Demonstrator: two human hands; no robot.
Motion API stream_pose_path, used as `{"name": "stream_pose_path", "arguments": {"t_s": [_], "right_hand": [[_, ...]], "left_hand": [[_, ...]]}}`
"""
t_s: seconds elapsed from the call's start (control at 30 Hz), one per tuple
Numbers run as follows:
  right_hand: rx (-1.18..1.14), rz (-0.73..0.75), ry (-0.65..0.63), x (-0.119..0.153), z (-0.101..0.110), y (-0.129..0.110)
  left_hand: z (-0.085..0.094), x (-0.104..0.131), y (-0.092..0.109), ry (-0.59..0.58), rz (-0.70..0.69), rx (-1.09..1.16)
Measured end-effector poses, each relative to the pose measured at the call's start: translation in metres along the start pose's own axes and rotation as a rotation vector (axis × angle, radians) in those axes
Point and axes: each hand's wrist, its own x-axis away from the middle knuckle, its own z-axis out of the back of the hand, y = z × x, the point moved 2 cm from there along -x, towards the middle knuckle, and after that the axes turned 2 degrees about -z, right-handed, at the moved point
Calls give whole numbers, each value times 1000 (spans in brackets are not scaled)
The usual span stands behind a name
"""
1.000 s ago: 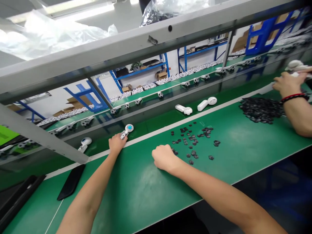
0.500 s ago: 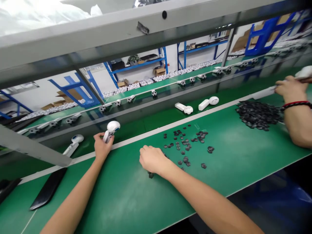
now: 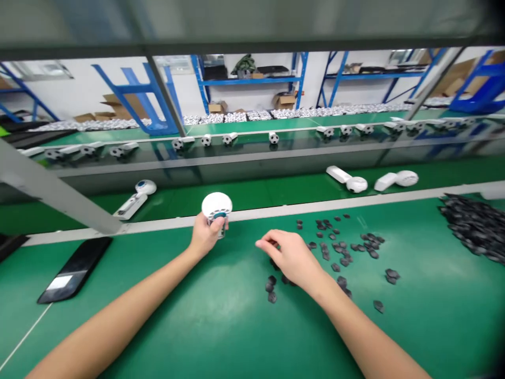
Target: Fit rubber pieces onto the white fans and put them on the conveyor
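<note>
My left hand (image 3: 205,234) is wrapped round the handle of a white round-headed device (image 3: 216,204), held upright over the near green table edge. A teal round part shows on the head under my thumb. My right hand (image 3: 290,252) hovers to the right of it, thumb and index finger pinched; whatever is between the fingertips, if anything, is too small to make out. Small black angular pieces (image 3: 270,284) lie under and beside this hand, with more of the black pieces (image 3: 342,247) scattered to its right.
A big heap of black pieces (image 3: 473,226) lies at the right. White devices (image 3: 357,184) rest on the green conveyor belt (image 3: 260,195) behind the pale rail. A black tray (image 3: 74,271) sits at left, near a slanted metal post (image 3: 59,184). Football-patterned devices (image 3: 273,138) line the far ledge.
My view has swung so the table lies more level, and a co-worker's hands at the right have left it. My left hand has turned the device's head, and my right hand's fingers now show pinched.
</note>
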Motion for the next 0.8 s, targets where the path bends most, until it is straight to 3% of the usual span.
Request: {"name": "stream_pose_path", "arguments": {"t_s": [0.13,0.27,0.37,0.5,0.6,0.8], "right_hand": [[-18,-34,31,4,-2,-2],[-91,-26,66,4,-4,1],[-225,13,54,6,-5,-2],[-379,70,49,11,-10,-11],[-355,15,16,10,-19,-12],[-240,-33,-46,4,-30,-9]], "left_hand": [[-14,25,19,-164,120,231],[-25,44,38,-370,323,765],[-24,48,43,-438,405,939],[-22,53,34,-431,460,838],[-25,56,24,-380,436,703],[-26,59,23,-521,391,530]]}}
